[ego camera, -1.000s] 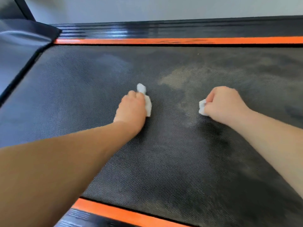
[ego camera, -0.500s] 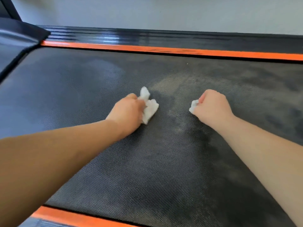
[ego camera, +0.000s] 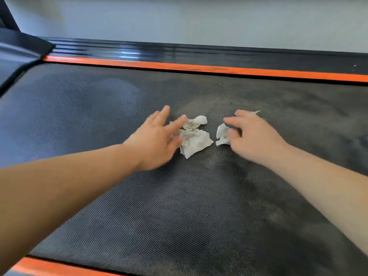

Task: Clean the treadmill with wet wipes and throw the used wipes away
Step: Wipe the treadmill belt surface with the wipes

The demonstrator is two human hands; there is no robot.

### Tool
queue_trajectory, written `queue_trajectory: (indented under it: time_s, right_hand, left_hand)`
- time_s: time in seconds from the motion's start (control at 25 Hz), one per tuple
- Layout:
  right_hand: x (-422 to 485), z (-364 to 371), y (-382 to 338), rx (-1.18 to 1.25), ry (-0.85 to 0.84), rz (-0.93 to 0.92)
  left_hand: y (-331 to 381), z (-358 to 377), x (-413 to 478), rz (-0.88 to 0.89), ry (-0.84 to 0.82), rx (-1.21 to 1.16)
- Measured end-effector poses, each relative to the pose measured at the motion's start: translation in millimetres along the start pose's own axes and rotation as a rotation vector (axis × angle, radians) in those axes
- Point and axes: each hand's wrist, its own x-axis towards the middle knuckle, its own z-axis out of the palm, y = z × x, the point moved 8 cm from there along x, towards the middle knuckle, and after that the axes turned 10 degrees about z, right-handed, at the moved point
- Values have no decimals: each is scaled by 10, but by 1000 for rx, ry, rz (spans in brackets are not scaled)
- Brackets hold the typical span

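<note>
Dark textured treadmill belt fills most of the view, w/ an orange strip at the near edge. Both forearms reach fwd over it. Left hand is spread open, fingers splayed, middle fingertips touching the left wipe, not gripping it. That wipe lies crumpled on the belt, white w/ grey smudges, long axis running roughly near-to-far. Right hand has fingers loosely curled, partly open, tips resting on the right wipe, a smaller crumpled wad, mostly under the hand; its axis can't be told. Wipes sit near each other, apart. Farther off: second orange strip, black side rail, pale wall.
</note>
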Motion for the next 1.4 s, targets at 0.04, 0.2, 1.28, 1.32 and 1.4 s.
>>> queue_trajectory:
  time_s: [0.04, 0.2, 1.28, 1.32, 1.4]
  right_hand:
    - [-40, 70, -67, -10, -20, -17]
    - [78, 9, -38, -26, -27, 35]
    - [-356, 609, -299, -462, -630, -29]
    - [-351, 654, -336, -382, -595, -8]
    - [-231, 652, -309, -270, -482, 20]
  left_hand:
    - [69, 108, -25, 74, -48, 23]
    - [197, 151, 59, 278, -91, 202]
    - [322, 483, 23, 371, -241, 225]
    - [314, 491, 39, 379, -245, 234]
    - [224, 471, 128, 355, -231, 260]
